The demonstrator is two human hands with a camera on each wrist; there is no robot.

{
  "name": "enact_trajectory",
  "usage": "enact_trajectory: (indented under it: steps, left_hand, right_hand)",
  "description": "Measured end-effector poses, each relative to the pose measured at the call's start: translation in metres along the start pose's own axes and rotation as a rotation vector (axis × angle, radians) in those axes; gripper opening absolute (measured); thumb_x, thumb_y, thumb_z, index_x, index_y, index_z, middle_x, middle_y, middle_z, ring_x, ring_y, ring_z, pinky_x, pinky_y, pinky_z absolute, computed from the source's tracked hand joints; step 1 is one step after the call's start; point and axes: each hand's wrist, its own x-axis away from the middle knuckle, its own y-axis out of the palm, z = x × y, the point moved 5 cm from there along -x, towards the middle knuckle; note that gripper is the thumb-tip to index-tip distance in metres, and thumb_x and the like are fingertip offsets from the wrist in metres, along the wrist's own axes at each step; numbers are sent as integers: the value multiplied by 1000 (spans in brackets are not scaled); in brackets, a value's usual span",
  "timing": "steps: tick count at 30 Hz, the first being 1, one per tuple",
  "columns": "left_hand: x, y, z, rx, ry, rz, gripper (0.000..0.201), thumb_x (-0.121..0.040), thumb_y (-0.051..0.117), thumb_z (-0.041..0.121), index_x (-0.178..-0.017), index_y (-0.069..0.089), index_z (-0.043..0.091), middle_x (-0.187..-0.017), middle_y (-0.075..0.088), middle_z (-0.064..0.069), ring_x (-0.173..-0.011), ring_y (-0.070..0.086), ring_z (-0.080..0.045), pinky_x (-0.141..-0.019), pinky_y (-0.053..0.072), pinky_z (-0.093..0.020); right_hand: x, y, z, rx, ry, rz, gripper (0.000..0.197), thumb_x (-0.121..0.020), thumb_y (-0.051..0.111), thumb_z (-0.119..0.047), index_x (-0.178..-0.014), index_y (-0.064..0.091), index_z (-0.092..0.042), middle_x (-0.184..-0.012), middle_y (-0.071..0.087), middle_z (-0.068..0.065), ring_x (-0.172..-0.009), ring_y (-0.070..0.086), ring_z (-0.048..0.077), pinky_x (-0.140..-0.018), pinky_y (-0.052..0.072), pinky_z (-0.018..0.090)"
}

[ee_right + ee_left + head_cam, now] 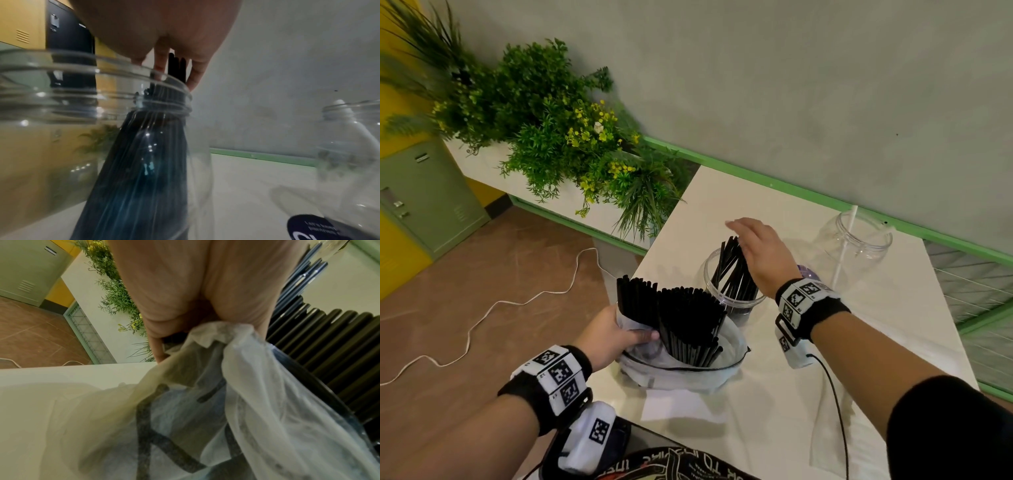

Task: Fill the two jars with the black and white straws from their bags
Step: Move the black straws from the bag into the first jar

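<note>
Black straws [688, 318]: most stand in the bag [681, 373] at the table's near edge; some lean in the near jar [732, 291].
Left hand [616, 334]: grips the bag's rim.
Right hand [763, 255]: fingers loosely extended over the jar's straws; contact unclear.
Far jar [856, 240]: one white straw [844, 246]; contents blurred.
Surface: white table [774, 394] against a grey wall [791, 85]; plants [558, 130] to the left.

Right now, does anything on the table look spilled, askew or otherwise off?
Nothing spilled or damaged. The black straws lean slanted in the near jar, fanning against its rim under the right hand. The far jar holds one white straw, leaning. The left hand grips the bag.
</note>
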Motion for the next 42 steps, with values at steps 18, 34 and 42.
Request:
enact_trajectory:
  steps: [18,34,42]
  left_hand:
    - [2,-4,-1,12,-5,-8,27,-71,78,3,-91,69,19,-85,75,12,-81,69,-4,-73,51,-21]
    - [6,-1,0,18,6,-12,28,-71,78,0,-92,68,15,-81,75,10,-78,69,-4,-68,51,-15]
    - [6,-4,2,-15,19,-17,26,-72,78,2,-91,69,16,-82,75,9,-78,69,-6,-71,52,-20]
  right_hand:
    - [-20,6,6,18,87,28,12,-96,52,-11,-97,62,-5,-97,52,11,-90,45,26,-81,35,28]
    - [-19,1,5,191,113,-232,21,-99,45,-21,-105,59,-6,-109,53,16,-99,50,31,-81,42,38]
    - [-9,-3,10,34,116,-47,20,-95,49,0,-110,63,1,-103,56,21,-95,52,39,-87,45,42]
